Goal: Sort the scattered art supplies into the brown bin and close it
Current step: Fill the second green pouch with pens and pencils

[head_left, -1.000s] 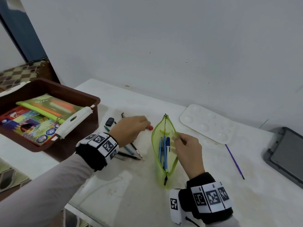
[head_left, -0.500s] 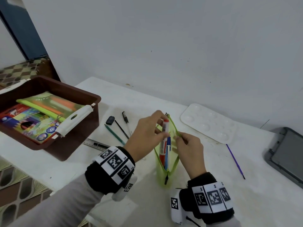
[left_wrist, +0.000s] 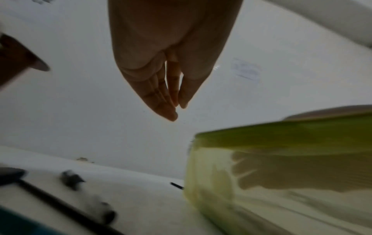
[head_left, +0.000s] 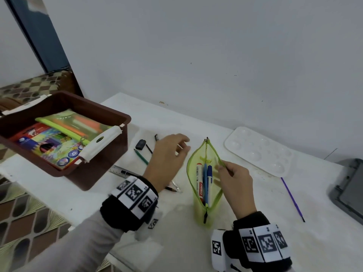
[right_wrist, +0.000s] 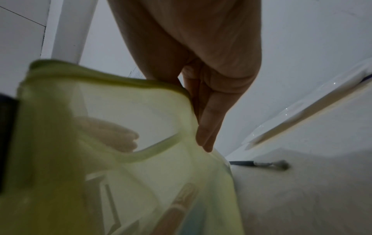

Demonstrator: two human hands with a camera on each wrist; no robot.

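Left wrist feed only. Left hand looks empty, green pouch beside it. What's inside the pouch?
Observer: Head view shows the green pouch unzipped, with a red-capped marker and blue pens inside.
Operator: What's keeping it open?
Observer: The right hand pinches the right edge of its opening.
Operator: Anything loose on that side?
Observer: A purple brush lies on the table right of the pouch, near a white palette.

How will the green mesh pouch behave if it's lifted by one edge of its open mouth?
Probably floppy: the green mesh pouch is thin see-through fabric, and its mouth stays open only where the right hand pinches the edge. Likely light, holding just a red-capped marker and a few pens. Lifted unzipped and tilted, they could slide out.
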